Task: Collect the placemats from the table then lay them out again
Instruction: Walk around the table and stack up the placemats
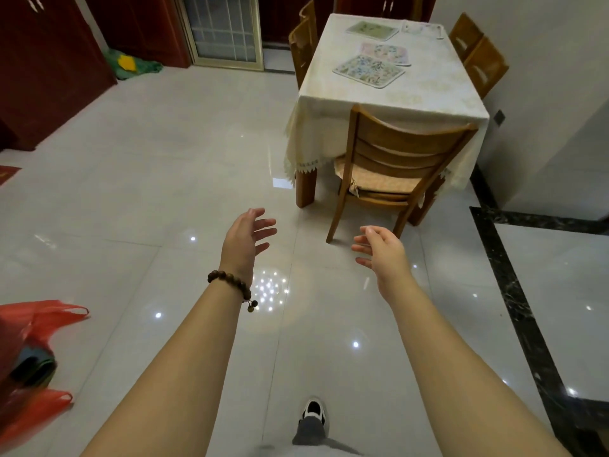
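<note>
Four rounded-corner rectangular placemats are seen lying flat on the table (389, 94) in the upper right of the frame. A pale green placemat (372, 30) and a whitish placemat (423, 29) are set at the far end. A pink floral placemat (385, 53) and a blue floral placemat (368, 70) lie nearer, seemingly touching at their edges. The table is draped in a cream cloth with a lace-trimmed hem. Five slatted wooden chairs can be counted: a near chair (395, 166) with a woven cushion, two at the left side and two at the right.

In the centre of the frame, the left hand (247, 235) and right hand (382, 249) are held out over the glossy tiled floor (164, 159), well apart from the table. Their fingers are spread and loosely bent, and nothing is gripped. A dark bead bracelet (230, 282) is worn on the left wrist. Crumpled red plastic bags (29, 341) are seen at the lower left.
</note>
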A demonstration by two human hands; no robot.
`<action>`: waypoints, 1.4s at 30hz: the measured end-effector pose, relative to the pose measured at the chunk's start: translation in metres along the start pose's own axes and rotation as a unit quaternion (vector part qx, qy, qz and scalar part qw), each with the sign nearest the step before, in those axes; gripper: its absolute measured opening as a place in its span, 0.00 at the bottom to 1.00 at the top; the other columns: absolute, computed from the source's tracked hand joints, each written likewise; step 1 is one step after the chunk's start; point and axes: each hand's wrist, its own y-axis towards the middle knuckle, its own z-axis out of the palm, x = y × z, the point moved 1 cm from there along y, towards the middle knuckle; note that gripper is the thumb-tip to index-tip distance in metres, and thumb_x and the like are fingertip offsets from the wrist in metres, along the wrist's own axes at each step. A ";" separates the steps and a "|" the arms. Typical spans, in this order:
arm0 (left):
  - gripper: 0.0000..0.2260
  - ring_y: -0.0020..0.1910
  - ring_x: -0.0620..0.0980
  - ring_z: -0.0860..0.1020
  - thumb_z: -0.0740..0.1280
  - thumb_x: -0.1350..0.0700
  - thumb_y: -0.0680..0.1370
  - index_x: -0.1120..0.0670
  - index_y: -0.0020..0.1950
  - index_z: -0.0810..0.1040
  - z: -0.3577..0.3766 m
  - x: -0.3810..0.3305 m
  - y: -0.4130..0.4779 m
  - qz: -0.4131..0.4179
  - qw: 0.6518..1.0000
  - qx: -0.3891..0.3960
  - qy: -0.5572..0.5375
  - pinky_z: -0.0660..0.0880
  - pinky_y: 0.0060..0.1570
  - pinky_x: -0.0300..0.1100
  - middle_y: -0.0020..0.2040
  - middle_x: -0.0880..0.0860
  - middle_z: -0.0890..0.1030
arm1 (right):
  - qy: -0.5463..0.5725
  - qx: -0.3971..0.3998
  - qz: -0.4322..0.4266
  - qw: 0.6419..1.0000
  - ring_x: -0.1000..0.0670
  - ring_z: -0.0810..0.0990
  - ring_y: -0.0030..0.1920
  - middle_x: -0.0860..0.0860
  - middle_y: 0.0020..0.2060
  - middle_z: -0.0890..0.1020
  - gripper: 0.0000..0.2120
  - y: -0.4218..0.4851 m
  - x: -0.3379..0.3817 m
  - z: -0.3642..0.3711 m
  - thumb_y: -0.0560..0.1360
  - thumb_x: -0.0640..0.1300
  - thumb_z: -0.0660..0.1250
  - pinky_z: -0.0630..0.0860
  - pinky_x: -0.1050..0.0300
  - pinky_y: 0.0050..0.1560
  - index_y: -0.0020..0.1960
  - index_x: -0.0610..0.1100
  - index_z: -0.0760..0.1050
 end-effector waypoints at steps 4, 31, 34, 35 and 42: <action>0.13 0.52 0.51 0.82 0.57 0.47 0.80 0.50 0.55 0.78 0.011 -0.011 0.051 0.002 1.000 -0.015 -0.002 0.75 0.53 0.48 0.51 0.52 0.84 | -0.006 0.014 0.001 1.000 0.50 0.82 0.49 0.48 0.47 0.81 0.08 0.056 0.018 0.021 0.81 0.48 0.57 0.79 0.57 0.43 0.49 0.53 0.75; 0.13 0.51 0.49 0.82 0.57 0.47 0.80 0.50 0.56 0.78 -0.071 -0.115 0.480 -0.029 0.999 -0.018 -0.009 0.75 0.54 0.48 0.51 0.52 0.84 | 0.033 -0.001 0.038 0.999 0.50 0.82 0.46 0.47 0.47 0.82 0.08 0.383 0.135 0.310 0.81 0.46 0.59 0.80 0.53 0.47 0.53 0.47 0.76; 0.12 0.51 0.49 0.82 0.57 0.48 0.80 0.50 0.56 0.78 -0.068 -0.120 0.515 -0.036 0.999 -0.013 -0.010 0.75 0.54 0.49 0.51 0.52 0.84 | 0.037 -0.007 0.041 0.998 0.50 0.81 0.45 0.47 0.46 0.81 0.07 0.410 0.146 0.324 0.81 0.45 0.59 0.80 0.54 0.47 0.52 0.46 0.75; 0.12 0.51 0.49 0.82 0.57 0.48 0.81 0.50 0.56 0.77 -0.066 -0.121 0.527 -0.037 0.999 -0.011 -0.009 0.75 0.54 0.49 0.51 0.52 0.84 | 0.041 -0.009 0.042 0.998 0.50 0.81 0.44 0.46 0.45 0.80 0.07 0.420 0.148 0.328 0.81 0.45 0.58 0.80 0.56 0.45 0.52 0.45 0.75; 0.12 0.51 0.50 0.82 0.57 0.48 0.80 0.50 0.56 0.77 -0.040 -0.125 0.615 -0.049 0.999 0.009 0.003 0.76 0.53 0.48 0.51 0.52 0.84 | 0.043 -0.033 0.053 0.997 0.48 0.82 0.48 0.45 0.49 0.81 0.09 0.501 0.154 0.345 0.81 0.45 0.59 0.80 0.49 0.50 0.56 0.44 0.76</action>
